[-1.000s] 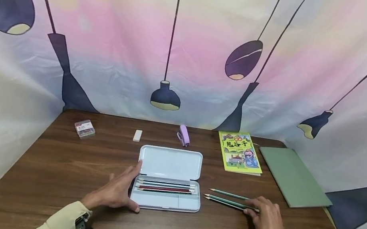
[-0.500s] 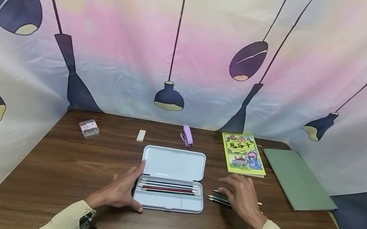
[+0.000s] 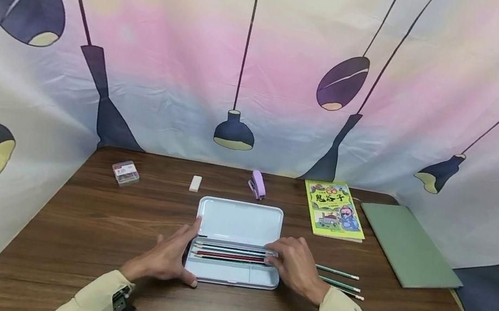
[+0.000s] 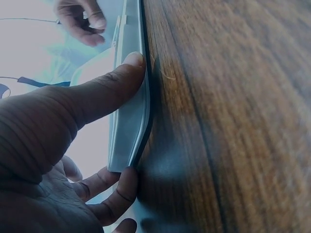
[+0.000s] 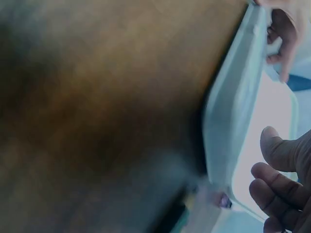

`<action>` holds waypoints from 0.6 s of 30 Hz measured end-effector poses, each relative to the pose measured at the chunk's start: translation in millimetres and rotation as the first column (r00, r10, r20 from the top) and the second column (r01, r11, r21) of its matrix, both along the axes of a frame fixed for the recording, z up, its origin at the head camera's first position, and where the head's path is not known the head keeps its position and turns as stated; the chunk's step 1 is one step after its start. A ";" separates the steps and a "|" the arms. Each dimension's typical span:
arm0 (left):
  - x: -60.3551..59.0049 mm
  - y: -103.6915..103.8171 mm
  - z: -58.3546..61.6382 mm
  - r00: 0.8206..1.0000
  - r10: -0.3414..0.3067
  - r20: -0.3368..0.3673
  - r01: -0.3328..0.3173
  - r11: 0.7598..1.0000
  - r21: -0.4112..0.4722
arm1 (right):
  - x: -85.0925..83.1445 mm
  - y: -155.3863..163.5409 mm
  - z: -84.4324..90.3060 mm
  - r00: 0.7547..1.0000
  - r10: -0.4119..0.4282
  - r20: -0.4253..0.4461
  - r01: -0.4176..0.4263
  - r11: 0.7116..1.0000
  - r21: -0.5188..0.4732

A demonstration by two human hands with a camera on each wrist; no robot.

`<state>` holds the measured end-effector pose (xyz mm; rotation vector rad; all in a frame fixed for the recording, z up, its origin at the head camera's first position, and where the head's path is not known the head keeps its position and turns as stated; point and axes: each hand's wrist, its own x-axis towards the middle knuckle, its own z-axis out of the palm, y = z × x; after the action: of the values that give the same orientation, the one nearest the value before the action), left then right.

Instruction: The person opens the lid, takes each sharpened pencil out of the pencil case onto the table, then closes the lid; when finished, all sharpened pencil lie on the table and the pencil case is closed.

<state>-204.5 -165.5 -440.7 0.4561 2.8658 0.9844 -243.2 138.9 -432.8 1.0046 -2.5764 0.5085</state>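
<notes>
A light blue pencil case [image 3: 216,271] lies unfolded on the table, its lid tilted back. Several pencils [image 3: 232,256] lie side by side in its rear compartment. My left hand [image 3: 165,257] grips the case's left end, thumb on the front wall and fingers around the end, as the left wrist view shows. My right hand [image 3: 297,265] is over the right end of the case, near the pencils' ends. In the right wrist view its thumb and fingers [image 5: 279,187] are apart, with nothing visible between them. Several green pencils [image 3: 339,284] lie on the table, partly hidden behind that hand.
Along the back of the brown table [image 3: 160,217] are a small clear box [image 3: 125,173], a white eraser [image 3: 195,183] and a purple stapler [image 3: 256,185]. A yellow book [image 3: 334,210] and a green folder [image 3: 410,247] lie at the right. A printed curtain [image 3: 186,57] hangs behind.
My right hand has let go of the green pencils on the table and moved left to the case's right end. My left hand stays on the case. The head view has shifted slightly.
</notes>
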 end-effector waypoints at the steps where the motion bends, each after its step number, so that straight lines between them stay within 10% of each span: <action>1: -0.3 0.4 0.0 1.000 0.000 -0.002 0.000 1.000 0.000 | 0.9 -0.8 -2.5 1.000 0.011 0.002 -0.011 1.000 0.009; 18: -2.2 1.4 -1.1 1.000 -0.001 0.008 0.001 1.000 0.014 | 8.0 -10.8 -19.9 0.998 0.045 0.033 -0.050 0.983 0.179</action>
<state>-206.7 -164.0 -441.7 0.4534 2.8532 1.0040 -235.1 128.0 -452.7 1.1279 -2.6674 0.3076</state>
